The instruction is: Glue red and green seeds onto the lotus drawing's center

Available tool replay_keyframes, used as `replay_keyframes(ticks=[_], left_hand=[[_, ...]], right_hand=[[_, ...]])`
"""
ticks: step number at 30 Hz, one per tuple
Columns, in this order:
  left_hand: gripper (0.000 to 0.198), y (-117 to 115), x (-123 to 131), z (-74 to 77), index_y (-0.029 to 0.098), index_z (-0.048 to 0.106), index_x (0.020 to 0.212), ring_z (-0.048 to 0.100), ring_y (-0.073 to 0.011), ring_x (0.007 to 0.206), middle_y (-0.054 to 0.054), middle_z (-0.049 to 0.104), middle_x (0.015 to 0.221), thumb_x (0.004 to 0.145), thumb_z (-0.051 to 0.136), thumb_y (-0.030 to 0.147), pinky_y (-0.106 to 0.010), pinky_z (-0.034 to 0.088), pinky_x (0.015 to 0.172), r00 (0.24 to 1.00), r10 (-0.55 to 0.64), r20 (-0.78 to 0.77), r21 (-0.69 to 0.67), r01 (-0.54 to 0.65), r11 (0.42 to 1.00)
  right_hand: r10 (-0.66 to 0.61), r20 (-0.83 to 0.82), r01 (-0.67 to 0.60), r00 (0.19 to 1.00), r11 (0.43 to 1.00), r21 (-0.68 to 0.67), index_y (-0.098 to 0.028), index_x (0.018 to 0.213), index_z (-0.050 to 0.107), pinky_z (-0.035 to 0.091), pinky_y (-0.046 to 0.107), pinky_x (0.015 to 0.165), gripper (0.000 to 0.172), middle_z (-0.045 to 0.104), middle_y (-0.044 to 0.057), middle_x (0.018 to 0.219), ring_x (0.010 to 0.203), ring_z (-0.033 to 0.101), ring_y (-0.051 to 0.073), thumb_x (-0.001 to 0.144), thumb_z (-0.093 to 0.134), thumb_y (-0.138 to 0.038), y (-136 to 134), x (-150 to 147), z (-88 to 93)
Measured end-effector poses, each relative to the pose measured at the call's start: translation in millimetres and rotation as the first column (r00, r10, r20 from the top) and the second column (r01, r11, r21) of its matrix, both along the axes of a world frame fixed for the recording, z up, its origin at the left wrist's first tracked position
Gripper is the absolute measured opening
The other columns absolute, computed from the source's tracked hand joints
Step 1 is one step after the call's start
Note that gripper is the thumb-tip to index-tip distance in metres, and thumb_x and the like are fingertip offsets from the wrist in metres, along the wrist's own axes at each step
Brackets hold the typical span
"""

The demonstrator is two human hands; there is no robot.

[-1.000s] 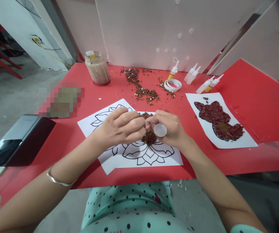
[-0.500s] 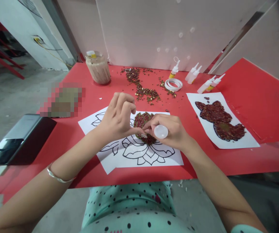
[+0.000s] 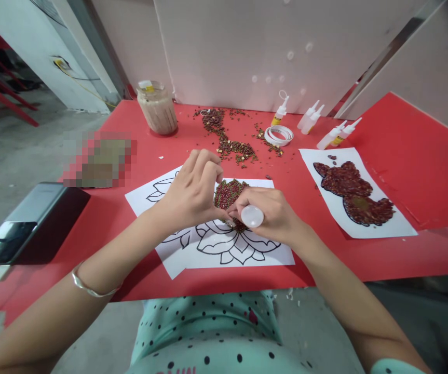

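Note:
My right hand [image 3: 272, 210] is wrapped round a glue bottle [image 3: 252, 216], its round base facing me and its nozzle hidden by my fingers. Beneath the hands lies a white sheet [image 3: 204, 259] with a black-outlined lotus. Small red and green beans [image 3: 227, 193] cover the flower's centre. My left hand [image 3: 196, 189] hovers over the sheet's left side with fingers curled and apart from the thumb. Its thumb tip meets my right fingertips at the lower edge of the bean patch. No held thing shows in the left hand.
Loose beans [image 3: 235, 150] are strewn behind the sheet, near a tape roll [image 3: 279, 136]. Several glue bottles [image 3: 310, 120] stand at the back right. A bean-covered picture [image 3: 364, 195] lies right. To the left are a glass jar [image 3: 157, 111] and a phone [image 3: 29, 223].
My right hand has shifted slightly left with the glue bottle. My left hand has turned a little, its fingers shifting slightly right. The sheet and the beans stay put.

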State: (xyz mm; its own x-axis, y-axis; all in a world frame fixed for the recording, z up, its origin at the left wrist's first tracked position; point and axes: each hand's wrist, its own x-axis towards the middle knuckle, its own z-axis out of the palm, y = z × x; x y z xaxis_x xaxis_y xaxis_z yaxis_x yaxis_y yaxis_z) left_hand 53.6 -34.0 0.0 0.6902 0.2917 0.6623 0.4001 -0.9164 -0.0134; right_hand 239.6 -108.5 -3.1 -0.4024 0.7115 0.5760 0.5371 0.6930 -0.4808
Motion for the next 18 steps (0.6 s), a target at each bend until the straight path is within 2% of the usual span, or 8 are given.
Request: replay_keyframes(ticks=[5, 10, 18], left_hand=[[0.062, -1.2, 1.9, 0.2, 0.019, 0.036, 0.091, 0.05, -0.0273, 0.089, -0.008, 0.046, 0.092, 0.064, 0.073, 0.059, -0.04, 0.043, 0.069, 1.0, -0.01, -0.001, -0.029, 0.01, 1.0], [0.068, -2.0, 1.1, 2.3, 0.02, 0.035, 0.09, 0.049, -0.0285, 0.093, -0.007, 0.044, 0.093, 0.056, 0.079, 0.058, -0.041, 0.044, 0.071, 1.0, 0.004, -0.023, -0.108, -0.006, 0.994], [0.055, -5.0, 3.1, 4.5, 0.02, 0.037, 0.092, 0.047, -0.0277, 0.09, -0.006, 0.043, 0.092, 0.062, 0.079, 0.039, -0.046, 0.044, 0.073, 0.999, -0.035, -0.032, -0.185, 0.029, 0.982]], right_hand=[[0.028, 0.004, -0.028, 1.0, 1.0, -0.01, -0.02, 0.07, 0.047, 0.04, 0.021, 0.056, 0.015, 0.059, -0.002, 0.066, 0.06, 0.052, 0.008, 0.079, 0.053, -0.009, -0.8, -0.5, 0.9], [0.045, 0.002, -0.045, 0.999, 0.998, -0.035, -0.019, 0.072, 0.049, 0.042, 0.021, 0.059, 0.016, 0.063, -0.001, 0.07, 0.064, 0.056, 0.009, 0.076, 0.052, -0.004, 0.2, 2.9, 1.5], [0.025, 0.05, -0.029, 0.998, 0.997, 0.078, -0.019, 0.071, 0.047, 0.039, 0.023, 0.054, 0.015, 0.059, 0.001, 0.064, 0.059, 0.048, 0.01, 0.082, 0.046, -0.009, -2.0, -6.9, 3.0]])
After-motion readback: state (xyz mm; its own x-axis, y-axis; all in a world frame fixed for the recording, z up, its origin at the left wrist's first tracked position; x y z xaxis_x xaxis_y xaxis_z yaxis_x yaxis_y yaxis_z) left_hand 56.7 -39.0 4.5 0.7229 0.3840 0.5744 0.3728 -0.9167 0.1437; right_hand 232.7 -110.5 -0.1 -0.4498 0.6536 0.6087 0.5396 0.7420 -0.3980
